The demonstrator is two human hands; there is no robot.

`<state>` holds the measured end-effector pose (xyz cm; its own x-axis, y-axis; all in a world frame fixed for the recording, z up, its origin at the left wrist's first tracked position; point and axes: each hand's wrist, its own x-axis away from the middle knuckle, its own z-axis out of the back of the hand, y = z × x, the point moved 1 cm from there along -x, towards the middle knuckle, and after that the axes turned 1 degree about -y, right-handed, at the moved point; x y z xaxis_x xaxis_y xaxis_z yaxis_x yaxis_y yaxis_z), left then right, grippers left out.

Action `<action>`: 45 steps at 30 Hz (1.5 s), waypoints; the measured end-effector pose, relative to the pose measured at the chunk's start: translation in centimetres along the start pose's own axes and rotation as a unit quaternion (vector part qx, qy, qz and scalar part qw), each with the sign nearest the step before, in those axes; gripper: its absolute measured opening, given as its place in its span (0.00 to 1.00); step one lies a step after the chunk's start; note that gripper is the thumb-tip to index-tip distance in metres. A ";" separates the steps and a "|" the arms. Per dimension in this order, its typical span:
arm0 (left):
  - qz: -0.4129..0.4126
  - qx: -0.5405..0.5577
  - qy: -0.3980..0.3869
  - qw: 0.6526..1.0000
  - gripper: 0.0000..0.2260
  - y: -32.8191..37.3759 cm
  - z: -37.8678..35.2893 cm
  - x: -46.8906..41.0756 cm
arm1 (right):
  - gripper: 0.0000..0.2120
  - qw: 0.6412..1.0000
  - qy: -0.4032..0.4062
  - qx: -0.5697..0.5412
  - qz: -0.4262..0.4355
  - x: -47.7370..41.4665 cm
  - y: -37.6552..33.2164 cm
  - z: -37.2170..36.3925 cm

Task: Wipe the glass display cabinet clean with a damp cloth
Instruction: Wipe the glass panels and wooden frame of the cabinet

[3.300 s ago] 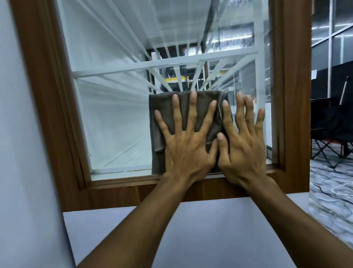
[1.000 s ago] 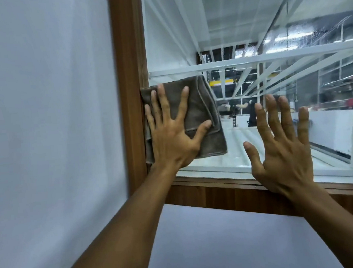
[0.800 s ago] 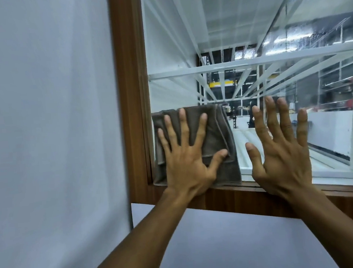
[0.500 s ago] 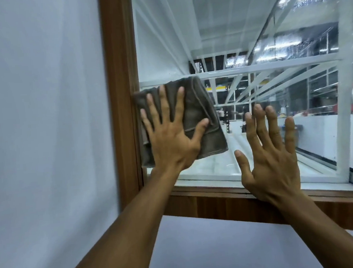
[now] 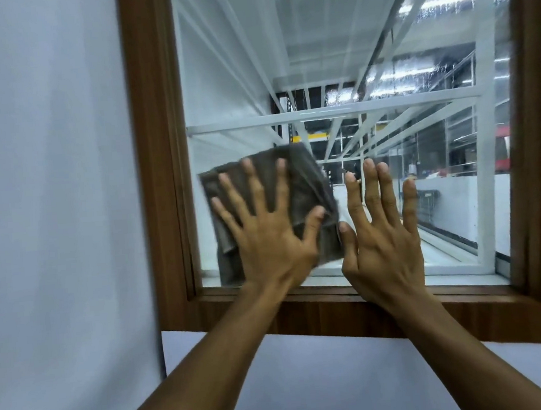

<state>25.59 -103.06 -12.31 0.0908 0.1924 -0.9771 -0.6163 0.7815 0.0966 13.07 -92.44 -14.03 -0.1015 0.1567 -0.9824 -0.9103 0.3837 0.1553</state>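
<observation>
Left hand (image 5: 267,240) flat on grey cloth (image 5: 303,183), fingers spread; right hand (image 5: 384,247) flat on the bare glass pane (image 5: 437,165).
Wooden frame (image 5: 158,149) stands just left of the left hand. That hand's straight, spread fingers press the folded cloth against the glass pane, probably to load the cloth evenly. Just right of the cloth, the right hand lies open, gripping nothing, likely as a brace. Droplet streaks (image 5: 441,0) show well above it.

Bright even light, streaky glare on the glass (image 5: 425,14), cloth (image 5: 300,183) motion-blurred.
</observation>
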 end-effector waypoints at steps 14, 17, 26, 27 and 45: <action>-0.150 0.002 -0.038 0.988 0.35 0.6 0.7 -0.3 | 0.32 0.994 0.060 -0.086 -0.015 -2.5 -0.6 1.1; -0.181 0.002 0.009 0.983 0.35 1.4 1.7 -9.0 | 0.32 0.994 0.075 -0.075 -0.025 -7.3 0.5 2.1; -0.081 0.011 -0.019 0.996 0.35 8.1 1.5 -9.0 | 0.32 0.999 0.005 -0.008 -0.031 -12.5 7.7 3.8; -0.109 0.015 -0.014 0.994 0.35 9.1 1.4 -10.1 | 0.32 0.999 0.005 -0.016 -0.027 -12.8 8.2 4.1; 0.010 0.006 0.007 1.000 0.35 9.8 3.7 -22.2 | 0.33 0.998 -0.045 -0.029 -0.023 -20.5 13.7 9.4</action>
<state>20.41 -97.52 11.02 0.0673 0.2003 -0.9774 -0.6077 0.7852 0.1190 6.45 -81.87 9.24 -0.0248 0.2213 -0.9749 -0.9349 0.3403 0.1010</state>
